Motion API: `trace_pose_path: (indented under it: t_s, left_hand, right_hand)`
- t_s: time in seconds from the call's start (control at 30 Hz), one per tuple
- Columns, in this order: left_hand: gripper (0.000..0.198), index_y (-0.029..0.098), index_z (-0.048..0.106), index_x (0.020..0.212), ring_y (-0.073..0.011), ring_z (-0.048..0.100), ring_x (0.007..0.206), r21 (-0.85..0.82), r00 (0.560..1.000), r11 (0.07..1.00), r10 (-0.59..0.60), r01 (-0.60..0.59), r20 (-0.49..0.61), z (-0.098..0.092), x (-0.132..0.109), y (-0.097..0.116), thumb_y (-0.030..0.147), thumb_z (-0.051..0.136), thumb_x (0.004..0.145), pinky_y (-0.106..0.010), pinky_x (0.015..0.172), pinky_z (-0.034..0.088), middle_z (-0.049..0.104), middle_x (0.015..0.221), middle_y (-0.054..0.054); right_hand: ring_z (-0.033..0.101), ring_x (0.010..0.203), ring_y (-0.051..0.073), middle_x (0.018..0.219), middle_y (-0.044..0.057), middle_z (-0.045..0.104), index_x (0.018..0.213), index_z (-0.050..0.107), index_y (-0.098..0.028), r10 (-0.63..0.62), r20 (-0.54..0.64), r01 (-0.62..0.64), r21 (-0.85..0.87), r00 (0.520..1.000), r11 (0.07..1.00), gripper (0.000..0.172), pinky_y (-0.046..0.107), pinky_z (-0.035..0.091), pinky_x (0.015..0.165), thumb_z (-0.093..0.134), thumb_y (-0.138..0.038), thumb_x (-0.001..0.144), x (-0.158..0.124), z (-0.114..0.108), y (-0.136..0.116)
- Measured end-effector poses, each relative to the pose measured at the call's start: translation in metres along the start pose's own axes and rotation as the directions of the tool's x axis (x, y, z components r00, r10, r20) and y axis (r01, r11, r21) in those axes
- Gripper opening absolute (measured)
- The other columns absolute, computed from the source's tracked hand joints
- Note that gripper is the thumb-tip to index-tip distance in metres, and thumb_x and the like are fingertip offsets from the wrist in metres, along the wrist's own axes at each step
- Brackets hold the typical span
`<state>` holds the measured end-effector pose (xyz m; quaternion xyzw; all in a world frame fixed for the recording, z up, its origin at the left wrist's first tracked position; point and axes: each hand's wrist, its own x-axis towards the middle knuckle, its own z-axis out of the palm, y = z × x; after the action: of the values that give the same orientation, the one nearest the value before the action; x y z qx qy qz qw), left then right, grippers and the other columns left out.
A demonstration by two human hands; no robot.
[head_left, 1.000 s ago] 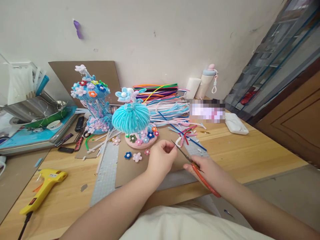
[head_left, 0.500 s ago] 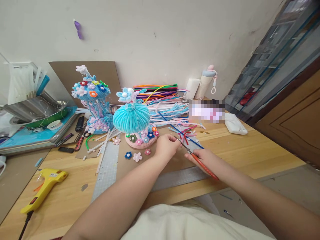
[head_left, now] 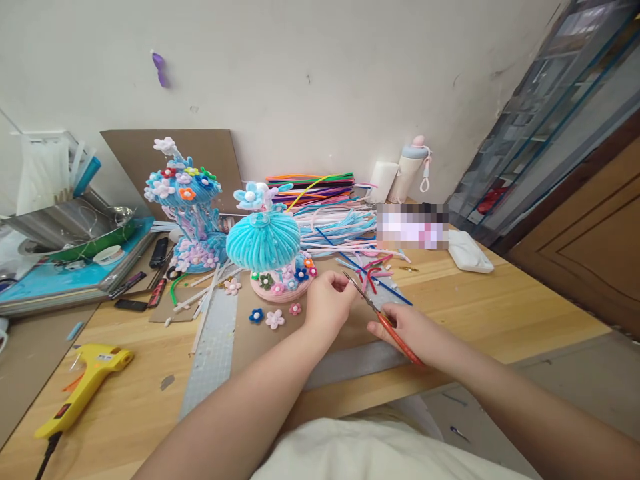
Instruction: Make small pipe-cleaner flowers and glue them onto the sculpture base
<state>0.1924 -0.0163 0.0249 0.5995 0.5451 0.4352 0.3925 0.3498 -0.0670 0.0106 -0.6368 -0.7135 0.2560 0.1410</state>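
Observation:
My right hand (head_left: 407,331) grips orange-handled scissors (head_left: 383,319), their blades pointing up and left toward my left hand (head_left: 329,303). The left hand is pinched shut just at the blade tips; what it holds is too small to make out. Both hands hover over a brown cardboard sheet (head_left: 260,337) on the wooden table (head_left: 500,303). Just beyond the left hand stands a blue pipe-cleaner mushroom (head_left: 263,240) on a pink base with small flowers. Loose flowers (head_left: 274,319) lie on the cardboard to its left.
A taller blue flowered pipe-cleaner figure (head_left: 186,200) stands further left. A heap of coloured pipe cleaners (head_left: 325,213) lies at the back. A yellow glue gun (head_left: 83,387) lies at front left. A metal tray and books sit far left; a bottle (head_left: 407,170) leans by the wall.
Both hands and the scissors moved slightly away from me, toward the mushroom, keeping the same grip. The scissor tips stay close to the left fingers.

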Motion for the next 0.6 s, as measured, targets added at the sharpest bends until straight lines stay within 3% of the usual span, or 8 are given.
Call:
trace_pose_path:
  t_s: [0.33,0.6]
  left_hand:
    - [0.008,0.015,0.056,0.063,-0.0096,0.049,0.053,-0.035,0.998,0.998,0.061,-0.061,-0.007,-0.004,-0.012,0.013,0.023,0.054,0.065,-0.021,0.05,0.037,0.056,0.058,0.001]
    - [0.007,0.015,0.054,0.064,-0.0095,0.05,0.054,0.01,0.992,0.992,0.127,-0.127,0.026,-0.005,-0.016,0.01,0.022,0.052,0.066,-0.021,0.051,0.038,0.056,0.059,0.001]
  right_hand:
    - [0.048,0.064,0.016,0.074,0.002,0.052,0.076,0.039,-0.021,-0.147,-0.033,0.147,-0.006,0.989,0.989,0.027,0.028,0.04,0.057,0.044,-0.048,0.079,-0.01,-0.005,-0.01]
    - [0.046,0.064,0.015,0.073,0.0,0.052,0.08,0.044,-0.02,-0.17,-0.054,0.173,0.053,0.984,0.983,0.025,0.027,0.039,0.057,0.045,-0.046,0.081,-0.007,-0.003,-0.014]
